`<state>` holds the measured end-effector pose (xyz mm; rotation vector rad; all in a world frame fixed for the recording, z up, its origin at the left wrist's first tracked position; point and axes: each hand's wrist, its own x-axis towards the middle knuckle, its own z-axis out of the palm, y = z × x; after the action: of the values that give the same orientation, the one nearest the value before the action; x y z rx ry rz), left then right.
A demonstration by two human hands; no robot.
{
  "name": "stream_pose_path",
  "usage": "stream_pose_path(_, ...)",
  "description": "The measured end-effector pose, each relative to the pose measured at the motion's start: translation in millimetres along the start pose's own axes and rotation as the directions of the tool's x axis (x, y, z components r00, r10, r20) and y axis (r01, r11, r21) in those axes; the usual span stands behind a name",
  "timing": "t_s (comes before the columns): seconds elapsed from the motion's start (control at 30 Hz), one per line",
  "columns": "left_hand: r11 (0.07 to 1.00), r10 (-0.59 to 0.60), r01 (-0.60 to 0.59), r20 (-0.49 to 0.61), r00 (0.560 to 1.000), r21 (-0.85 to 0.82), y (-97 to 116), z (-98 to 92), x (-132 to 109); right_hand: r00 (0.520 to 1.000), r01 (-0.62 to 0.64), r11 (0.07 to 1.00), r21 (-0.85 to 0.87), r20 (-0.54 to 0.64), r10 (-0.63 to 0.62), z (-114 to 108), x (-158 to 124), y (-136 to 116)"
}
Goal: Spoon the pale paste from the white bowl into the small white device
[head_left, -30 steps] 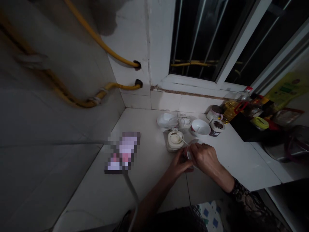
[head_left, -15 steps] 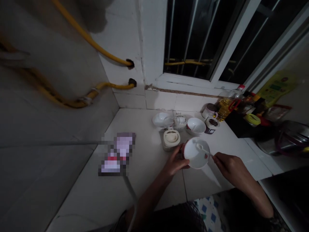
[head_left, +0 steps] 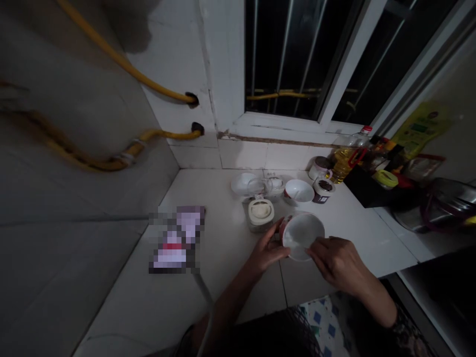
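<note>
Head view, looking down on a tiled corner:

1. A white bowl [head_left: 302, 236] with a red mark at its edge is held tilted between both hands, its inside turned up toward the camera. It is kept over the surface [head_left: 366, 238], just in front of a square container [head_left: 261, 213]. Whether its base touches the surface cannot be told.
2. The left hand [head_left: 266, 246] is placed on the bowl's left side, and its fingers [head_left: 273, 235] are curled against the outer wall, grasping it.
3. The right hand [head_left: 336, 263] is placed at the bowl's lower right edge, and its fingers [head_left: 315, 249] are closed on the rim, grasping it.
4. Beyond the hands, a second white bowl [head_left: 299, 192] with a spoon [head_left: 296, 194] inside, a third bowl [head_left: 241, 184], a clear glass dish [head_left: 275, 186] and a dark-filled jar [head_left: 323, 190] are set on the surface.
5. A bottle of oil [head_left: 344, 161] is stood near the wall, and a pixelated flat object [head_left: 174, 240] is lying left of the hands.
6. Yellow hoses [head_left: 130, 153] are run along the wall, below a barred window [head_left: 282, 59].
</note>
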<state>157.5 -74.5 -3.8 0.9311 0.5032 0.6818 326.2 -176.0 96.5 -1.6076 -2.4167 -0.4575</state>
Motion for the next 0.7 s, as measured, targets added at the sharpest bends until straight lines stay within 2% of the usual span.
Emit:
stream_pose_path(0.1, 1.0, 0.017, -0.017, 0.011, 1.0, -0.004, 0.8, -0.7, -0.8, 0.992, -0.12, 0.988, 0.095, -0.032, 0.124, -1.8, -5.9, -0.6)
stream_pose_path(0.17, 0.999, 0.039, -0.039, 0.021, 0.999, 0.014, 0.7, -1.1, -0.9, 0.985, -0.171, 0.963, 0.21, 0.029, 0.168, 1.5, -9.0, -3.1)
stream_pose_path(0.23, 0.998, 0.056, -0.057, 0.022, 0.998, 0.036, 0.9, -1.3, -0.6, 0.974, -0.227, 0.94, 0.256, 0.086, 0.212, 5.4, -12.1, -4.6)
stream_pose_path(0.3, 0.997, 0.057, -0.058, 0.01, 0.998, 0.05, 1.8, -1.4, -0.5, 0.957, -0.291, 0.93, 0.222, 0.08, 0.28, 6.9, -15.7, -2.7)
stream_pose_path(0.4, 0.996, 0.059, -0.058, -0.009, 0.998, 0.064, 4.1, -0.8, -1.1, 0.939, -0.339, 0.935, 0.106, -0.022, 0.343, 4.2, -20.9, 4.0)
stream_pose_path(0.53, 0.994, 0.087, -0.084, -0.035, 0.996, 0.076, 6.2, 1.0, -2.7, 0.944, -0.309, 0.943, -0.122, -0.158, 0.289, 4.1, -23.2, 3.1)
stream_pose_path(0.7, 0.987, 0.138, -0.133, -0.05, 0.989, 0.093, 5.8, 1.6, -2.4, 0.976, -0.181, 0.978, -0.108, -0.138, 0.165, 11.5, -21.7, -9.9)
